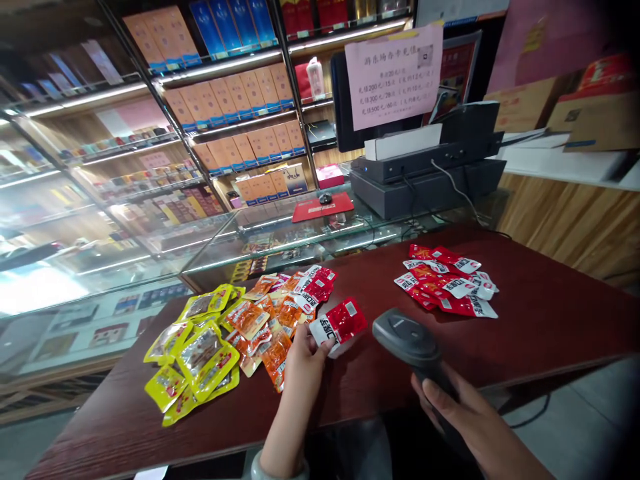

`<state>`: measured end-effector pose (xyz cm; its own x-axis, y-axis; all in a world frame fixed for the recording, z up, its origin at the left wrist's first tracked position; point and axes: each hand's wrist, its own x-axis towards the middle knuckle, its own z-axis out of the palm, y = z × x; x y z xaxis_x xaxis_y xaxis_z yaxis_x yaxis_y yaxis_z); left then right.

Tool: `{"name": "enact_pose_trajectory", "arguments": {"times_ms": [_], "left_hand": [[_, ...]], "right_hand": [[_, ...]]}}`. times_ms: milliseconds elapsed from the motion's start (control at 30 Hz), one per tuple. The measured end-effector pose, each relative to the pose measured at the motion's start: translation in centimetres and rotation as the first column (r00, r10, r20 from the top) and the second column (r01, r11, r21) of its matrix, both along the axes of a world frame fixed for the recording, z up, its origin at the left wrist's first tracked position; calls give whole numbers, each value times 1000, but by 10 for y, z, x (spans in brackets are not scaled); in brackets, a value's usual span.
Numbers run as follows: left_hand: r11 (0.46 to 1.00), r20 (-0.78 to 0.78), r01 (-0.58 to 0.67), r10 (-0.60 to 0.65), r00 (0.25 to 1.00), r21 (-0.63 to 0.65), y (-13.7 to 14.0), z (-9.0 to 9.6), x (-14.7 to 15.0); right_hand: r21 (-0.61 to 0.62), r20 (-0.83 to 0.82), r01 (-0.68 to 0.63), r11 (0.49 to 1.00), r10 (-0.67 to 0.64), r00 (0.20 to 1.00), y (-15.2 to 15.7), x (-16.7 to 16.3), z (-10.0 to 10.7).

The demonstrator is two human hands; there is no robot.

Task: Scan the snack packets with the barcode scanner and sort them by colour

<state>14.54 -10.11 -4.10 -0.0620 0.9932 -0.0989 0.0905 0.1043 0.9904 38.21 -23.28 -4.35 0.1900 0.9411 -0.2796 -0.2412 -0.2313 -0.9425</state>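
Note:
Pinched in my left hand (306,357) is a red and white snack packet (344,323), its barcode corner facing up and away from me. My right hand (450,400) is wrapped round the handle of a black barcode scanner (406,335), whose head points left towards that packet, a short gap apart. Just beyond my left hand lie orange snack packets (278,353), with a few red and white packets (316,287) on top at their right side. Yellow snack packets (203,357) are heaped further left. Another pile of red and white packets (445,280) lies on the right, past the scanner.
The dark red table (550,300) carries all the packets. Behind it stands a glass counter (280,247) with a red mouse pad (323,207), a cash drawer (430,190) and a monitor with a pink sign (393,77). Boxed goods fill the shelves (230,100).

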Motion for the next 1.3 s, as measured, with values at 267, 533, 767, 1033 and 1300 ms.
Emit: {"name": "enact_pose_trajectory", "arguments": {"times_ms": [267,533,767,1033,1300], "left_hand": [[942,-491,-204,314,813,266,12,8,-45],[881,-747,277,119,654,382,34,33,42],[593,-801,760,-302,516,266,51,31,182],[476,-926,865,-231,298,159,66,18,279],[463,-816,802,-245,524,377,63,26,253]], "right_hand": [[20,-27,-128,992,129,991,23,3,6],[58,-40,-32,998,34,999,30,28,11],[-45,17,223,974,-222,975,3,78,-18],[-41,-46,323,946,-325,945,-20,117,-27],[-32,-14,328,944,-328,944,-19,116,-27]]}}
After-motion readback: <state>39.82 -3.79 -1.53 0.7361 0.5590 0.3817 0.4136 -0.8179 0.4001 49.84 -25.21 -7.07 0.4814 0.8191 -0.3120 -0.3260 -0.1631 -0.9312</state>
